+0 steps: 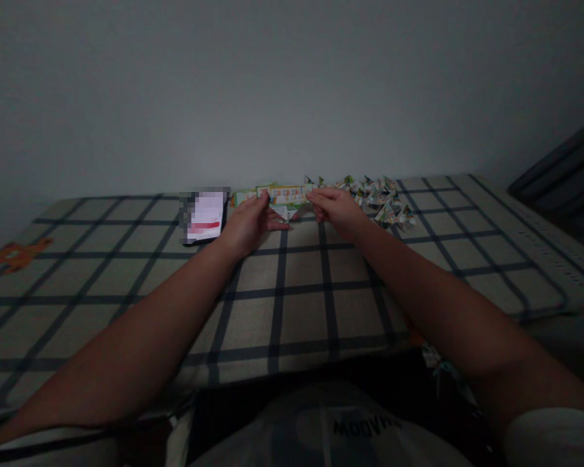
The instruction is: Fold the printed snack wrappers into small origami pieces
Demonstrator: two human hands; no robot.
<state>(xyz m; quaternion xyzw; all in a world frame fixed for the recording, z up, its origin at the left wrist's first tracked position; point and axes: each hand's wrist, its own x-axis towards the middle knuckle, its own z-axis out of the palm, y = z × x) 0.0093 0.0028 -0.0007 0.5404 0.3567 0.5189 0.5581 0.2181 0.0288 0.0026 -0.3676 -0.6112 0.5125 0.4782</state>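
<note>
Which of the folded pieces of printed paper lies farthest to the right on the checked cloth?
The whitish, pointed folded paper piece at the near right; the others lie left of it.

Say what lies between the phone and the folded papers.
The head view shows the left hand, right hand, printed paper held between them, and more paper behind.

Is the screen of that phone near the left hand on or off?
The phone screen is on: it glows pale, clearly brighter than the checked cloth around the phone.
</note>
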